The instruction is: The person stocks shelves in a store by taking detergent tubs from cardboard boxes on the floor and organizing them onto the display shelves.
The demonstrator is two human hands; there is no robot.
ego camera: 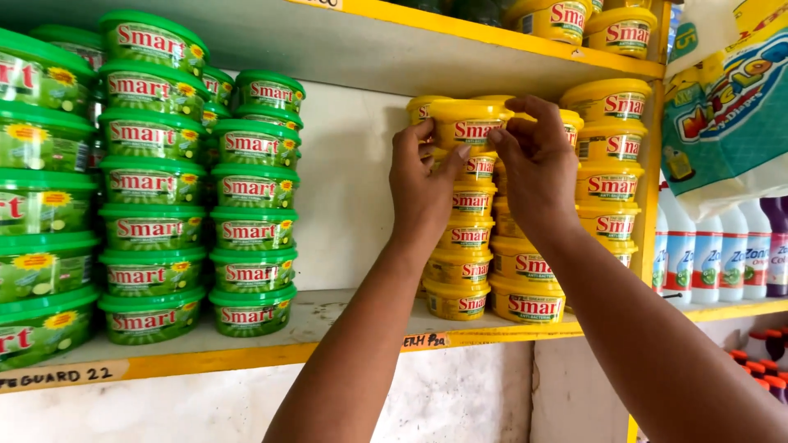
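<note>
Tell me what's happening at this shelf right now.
A person has both hands up at a stack of yellow tubs on a yellow-edged shelf. The left hand and right hand grip the top yellow tub from either side, and it sits on the stack. More yellow tubs stand to the right, green tubs in stacks to the left, and white bottles at the far right.

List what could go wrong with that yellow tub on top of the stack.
1. The top yellow tub sits on a tall, slightly uneven yellow stack; a nudge from the left hand or right hand might topple the column.
2. Falling tubs could knock the neighbouring yellow stack or roll off the shelf edge.
3. The upper shelf hangs close above, so lifting room looks tight.
</note>
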